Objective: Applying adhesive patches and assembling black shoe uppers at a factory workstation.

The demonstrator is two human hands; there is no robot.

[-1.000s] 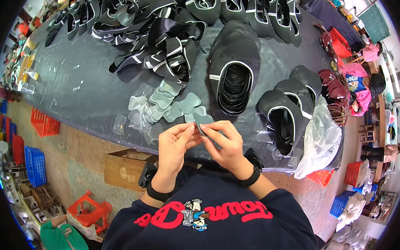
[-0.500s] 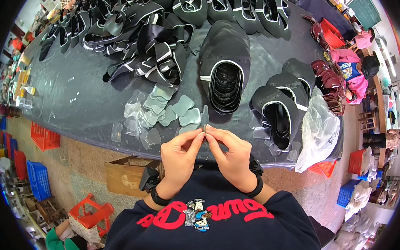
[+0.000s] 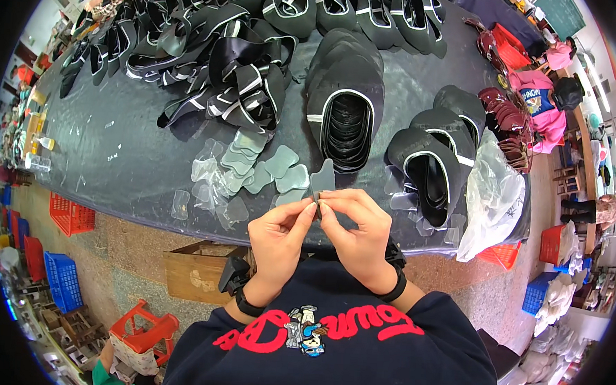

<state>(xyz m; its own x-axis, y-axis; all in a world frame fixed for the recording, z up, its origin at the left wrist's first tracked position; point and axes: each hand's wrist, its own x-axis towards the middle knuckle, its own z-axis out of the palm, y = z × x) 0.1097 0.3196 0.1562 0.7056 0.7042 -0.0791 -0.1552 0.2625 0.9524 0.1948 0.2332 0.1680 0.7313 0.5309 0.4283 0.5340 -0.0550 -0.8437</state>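
My left hand (image 3: 276,234) and my right hand (image 3: 359,231) meet above the near edge of the table, fingertips pinched together. Between them they grip a small grey shoe stiffener piece (image 3: 323,176), a thin flat sheet with curved edges, standing upright; its lower end is hidden by my fingers. Just left of it lie several loose grey-green stiffener pieces (image 3: 281,162), partly overlapping, with crumpled clear film scraps (image 3: 211,175) beside them. Straight beyond my hands is a nested stack of black shoe uppers (image 3: 345,76) with white trim.
A heap of black uppers (image 3: 249,57) covers the far left of the dark-covered table (image 3: 115,154). More uppers (image 3: 432,147) and a white plastic bag (image 3: 492,202) lie right. A wooden drawer (image 3: 199,274) sits below the near edge. Co-workers appear at far left and right.
The grey piece has turned so that more of its flat face shows, leaning slightly right. Both hands stay in nearly the same place, still pinching it.
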